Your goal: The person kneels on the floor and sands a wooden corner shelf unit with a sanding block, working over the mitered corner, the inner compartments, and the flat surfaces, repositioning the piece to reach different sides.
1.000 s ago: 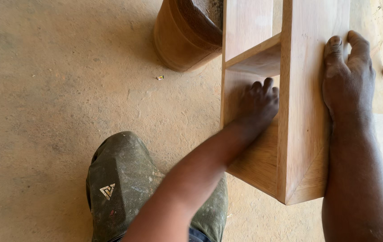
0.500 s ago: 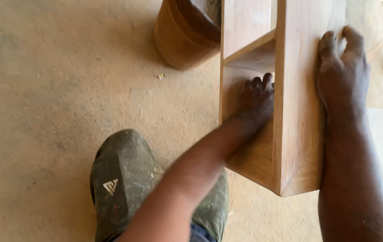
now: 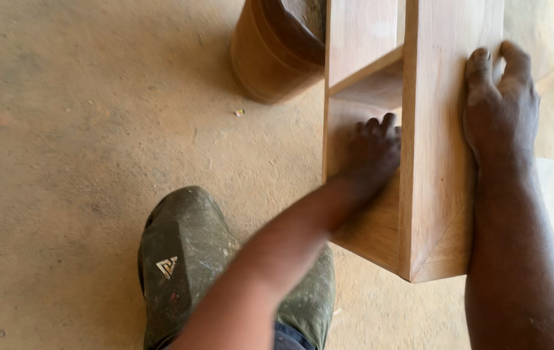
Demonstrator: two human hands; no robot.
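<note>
Floor: bare dusty concrete (image 3: 82, 129) is seen on the left, with a small scrap lying near the bucket.
Shoe: a dark, dust-marked shoe (image 3: 186, 259) is planted at lower centre, just left of the wooden piece.
Bucket: a brown round bucket (image 3: 270, 58) is stood at the top, touching or just behind the wooden piece (which of the two cannot be told).
Left hand: the left hand (image 3: 374, 146) is reached into the lower open compartment, fingers curled against the inner face below the shelf; its forearm is blurred, so it is taken to be in motion.
Wooden piece: an open shelf-like wooden frame (image 3: 442, 142) is held between both hands, its mitred corner pointed toward the viewer.
Right hand: the right hand (image 3: 500, 104) is laid flat, fingers spread open, pressed on the outer side panel.
Change: compared with a second ago, the frame is shifted slightly left and nearer, and the right hand is moved a little up the panel.
Meaning: the frame is judged as being steadied and rubbed or felt along inside (no tool is seen).
</note>
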